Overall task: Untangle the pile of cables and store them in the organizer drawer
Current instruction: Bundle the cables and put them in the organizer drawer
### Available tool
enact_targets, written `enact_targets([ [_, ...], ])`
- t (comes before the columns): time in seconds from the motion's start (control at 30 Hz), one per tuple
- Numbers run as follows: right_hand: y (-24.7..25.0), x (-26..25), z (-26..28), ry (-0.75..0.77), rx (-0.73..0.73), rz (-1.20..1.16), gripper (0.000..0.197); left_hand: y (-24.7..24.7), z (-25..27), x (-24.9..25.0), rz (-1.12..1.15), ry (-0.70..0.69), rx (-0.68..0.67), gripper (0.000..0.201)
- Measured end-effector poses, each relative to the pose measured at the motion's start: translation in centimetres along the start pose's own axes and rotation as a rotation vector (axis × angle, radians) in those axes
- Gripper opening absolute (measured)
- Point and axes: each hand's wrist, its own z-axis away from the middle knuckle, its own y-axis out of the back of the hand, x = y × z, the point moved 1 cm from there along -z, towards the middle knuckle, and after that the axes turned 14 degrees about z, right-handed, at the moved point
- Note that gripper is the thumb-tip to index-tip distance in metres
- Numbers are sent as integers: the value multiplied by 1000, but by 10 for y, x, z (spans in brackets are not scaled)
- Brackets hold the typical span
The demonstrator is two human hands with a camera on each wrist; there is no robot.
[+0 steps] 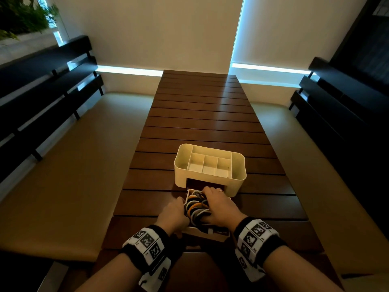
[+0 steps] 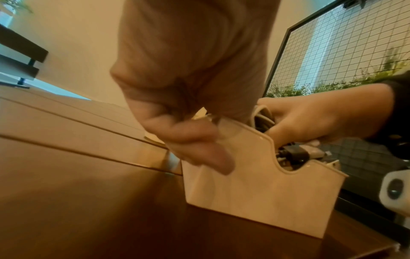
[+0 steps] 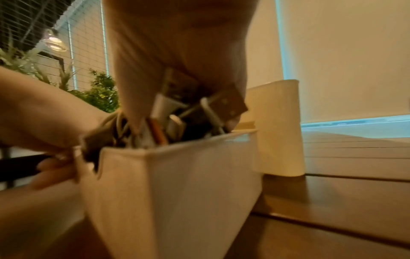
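The counter (image 1: 200,114) is a long top of dark brown wooden slats laid crosswise, with narrow gaps between them. Tan padded benches (image 1: 69,165) with dark slatted backs run along both long sides. Behind the far end stand cream roller blinds (image 1: 147,32) with bluish light at their edges. A wire grid panel (image 2: 346,43) with green plants (image 2: 332,84) stands to one side.

The cream organizer (image 1: 210,163), its top divided into compartments, stands near the counter's near end. Its drawer (image 2: 255,189) is pulled out toward the person and rests on the counter. The coiled cables (image 1: 196,205), orange, white, grey and black, lie in the drawer and rise above its rim.

The left hand (image 1: 173,213) has its grip curled over the drawer's left wall, pinching it. The right hand (image 1: 219,204) lies on the cables with fingers bent into them; its grip presses down on the coils.
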Motion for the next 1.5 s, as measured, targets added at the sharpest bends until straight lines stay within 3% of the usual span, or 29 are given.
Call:
enact_targets([
  [0.17,1,-14,5,-48,103,267,44,-4,-3,1,-38,39,44,38],
  [0.47,1,-22,-1,-56,136,432,42,-4,1,-2,-6,-87,77,34],
  [0.53,0,-22,-1,-69,122,442,41,-1,3,-2,39,-104,33,28],
  [0.63,-2,-22,-2,-67,133,402,38,8,7,5,131,-3,-196,25],
  [0.7,-4,-22,-2,-81,129,355,41,15,6,11,174,14,-254,17],
  [0.77,-7,-19,-2,-87,168,320,44,22,3,17,135,46,-234,20],
  [0.9,-11,-10,-3,-35,158,263,42,27,-7,24,-76,14,-73,31],
  [1.0,-14,-7,0,-26,162,154,55,20,-7,29,-238,17,-20,37],
  [1.1,-11,-2,6,5,130,-14,62,10,-2,33,-335,16,64,29],
  [1.23,8,23,18,20,-126,-333,67,3,4,32,-363,-15,135,22],
  [1.27,11,29,21,-6,-103,-413,61,4,6,31,-363,-23,134,22],
  [1.4,13,53,37,-364,335,-704,26,16,5,25,-168,6,-38,27],
  [1.43,10,58,41,-437,349,-760,24,20,5,24,-27,33,-107,31],
  [1.5,1,62,47,-445,235,-882,24,30,5,27,262,97,-191,35],
])
